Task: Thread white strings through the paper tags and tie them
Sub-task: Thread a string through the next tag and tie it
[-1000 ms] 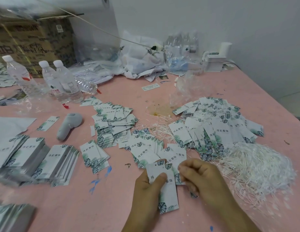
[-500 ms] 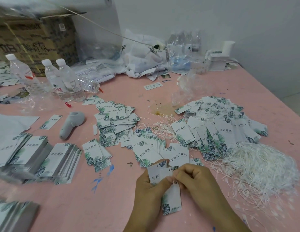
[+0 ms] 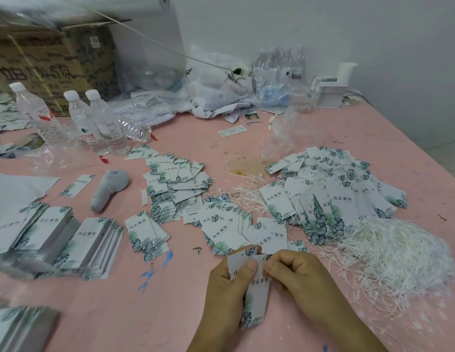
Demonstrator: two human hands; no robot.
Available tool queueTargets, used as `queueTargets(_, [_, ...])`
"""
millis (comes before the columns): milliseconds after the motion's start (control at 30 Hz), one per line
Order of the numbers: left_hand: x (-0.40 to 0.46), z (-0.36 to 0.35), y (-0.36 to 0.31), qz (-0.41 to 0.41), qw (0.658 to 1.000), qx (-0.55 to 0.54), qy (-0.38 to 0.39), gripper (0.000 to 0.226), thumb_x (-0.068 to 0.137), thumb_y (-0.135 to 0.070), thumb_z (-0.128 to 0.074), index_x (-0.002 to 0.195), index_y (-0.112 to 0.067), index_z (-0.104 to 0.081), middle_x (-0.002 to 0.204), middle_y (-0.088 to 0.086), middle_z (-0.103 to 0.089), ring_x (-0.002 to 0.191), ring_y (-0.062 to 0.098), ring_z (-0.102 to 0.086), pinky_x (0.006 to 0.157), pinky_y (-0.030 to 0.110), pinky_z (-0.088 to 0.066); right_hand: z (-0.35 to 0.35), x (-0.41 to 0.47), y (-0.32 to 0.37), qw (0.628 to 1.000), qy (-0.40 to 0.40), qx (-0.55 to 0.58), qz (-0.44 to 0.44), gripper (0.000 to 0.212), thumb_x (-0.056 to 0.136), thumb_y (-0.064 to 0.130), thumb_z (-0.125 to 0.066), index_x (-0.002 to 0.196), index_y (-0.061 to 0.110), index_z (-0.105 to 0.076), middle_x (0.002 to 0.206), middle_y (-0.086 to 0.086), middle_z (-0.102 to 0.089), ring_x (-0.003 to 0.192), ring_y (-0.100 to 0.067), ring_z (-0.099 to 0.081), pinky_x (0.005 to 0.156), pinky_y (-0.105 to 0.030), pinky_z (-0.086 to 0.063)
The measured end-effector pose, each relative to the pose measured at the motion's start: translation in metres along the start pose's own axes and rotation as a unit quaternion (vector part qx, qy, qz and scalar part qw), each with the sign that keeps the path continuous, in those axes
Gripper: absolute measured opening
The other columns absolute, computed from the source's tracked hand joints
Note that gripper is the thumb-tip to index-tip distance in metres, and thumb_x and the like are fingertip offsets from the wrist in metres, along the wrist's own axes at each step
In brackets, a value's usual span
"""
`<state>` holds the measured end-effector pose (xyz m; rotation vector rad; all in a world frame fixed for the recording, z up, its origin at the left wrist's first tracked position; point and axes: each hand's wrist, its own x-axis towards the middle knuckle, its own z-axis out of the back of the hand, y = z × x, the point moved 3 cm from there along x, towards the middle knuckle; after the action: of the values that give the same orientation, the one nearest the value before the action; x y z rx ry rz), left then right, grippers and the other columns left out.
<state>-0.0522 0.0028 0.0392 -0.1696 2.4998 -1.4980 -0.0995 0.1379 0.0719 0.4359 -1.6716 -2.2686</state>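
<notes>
Left hand grips two paper tags low over the pink tabletop, thumb pinning them, likely aligning the holes; right hand pinches at their top edge, string there unclear; string pile just right, within reach.

hands — bare, no gloves | forearms — bare, no sleeves | short nails
</notes>
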Motion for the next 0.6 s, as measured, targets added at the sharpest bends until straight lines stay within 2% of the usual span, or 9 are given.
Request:
queueTargets(133, [-0.0006,-0.0002,-0.0004,-0.003,1.0,-0.001,0.014,0.064,0.054,-0.047,-0.093,0.105,-0.011,-0.076,0.096,0.026,-0.074,0.083,0.033,-0.072,0.07,0.039,-0.058,0.0017,0.0002,0.0022,1.0,0.003,-0.006,0.002,0.031,0.079,0.046,-0.058,0.068,0.018,-0.066,0.05,0.007,-0.052,0.047,-0.005,-0.041,0.047,-0.015,-0.031])
queueTargets(200, [-0.0002,0.0004,0.0003,-0.001,1.0,-0.01,0.016,0.067,0.052,-0.045,-0.095,0.104,-0.007,-0.076,0.097,0.029,-0.073,0.084,0.035,-0.071,0.071,0.041,-0.058,0.003,0.0005,0.0039,1.0,0.01,0.002,-0.003,0.027,0.08,0.042,-0.058,0.065,0.022,-0.065,0.05,0.007,-0.05,0.047,-0.007,-0.04,0.047,-0.016,-0.031])
queueTargets(400, [0.0014,0.0028,0.0033,0.021,0.999,-0.023,0.022,0.049,0.068,-0.04,-0.079,0.104,-0.008,-0.077,0.098,0.026,-0.073,0.085,0.031,-0.071,0.073,0.038,-0.058,0.0067,-0.0005,0.0054,0.999,0.026,0.011,-0.027,0.031,0.091,0.028,-0.064,0.061,0.023,-0.065,0.051,0.001,-0.047,0.048,-0.013,-0.038,0.047,-0.018,-0.031])
queueTargets(533, [0.0029,0.0047,0.0043,0.022,1.0,-0.014,0.011,0.047,0.065,-0.035,-0.084,0.102,-0.007,-0.077,0.094,0.024,-0.074,0.081,0.03,-0.071,0.07,0.037,-0.057,0.0055,-0.0009,0.0048,0.999,0.025,0.018,-0.043,0.032,0.089,0.029,-0.067,0.058,0.023,-0.065,0.051,0.001,-0.044,0.048,-0.013,-0.035,0.045,-0.016,-0.028])
queueTargets(600, [0.0037,0.0057,0.0046,0.018,1.0,-0.011,0.014,0.047,0.065,-0.033,-0.086,0.102,-0.008,-0.077,0.096,0.026,-0.073,0.083,0.032,-0.071,0.073,0.04,-0.057,0.0056,-0.001,0.0046,0.998,0.026,0.018,-0.05,0.032,0.088,0.03,-0.068,0.057,0.024,-0.064,0.051,0.002,-0.045,0.047,-0.011,-0.035,0.045,-0.016,-0.028])
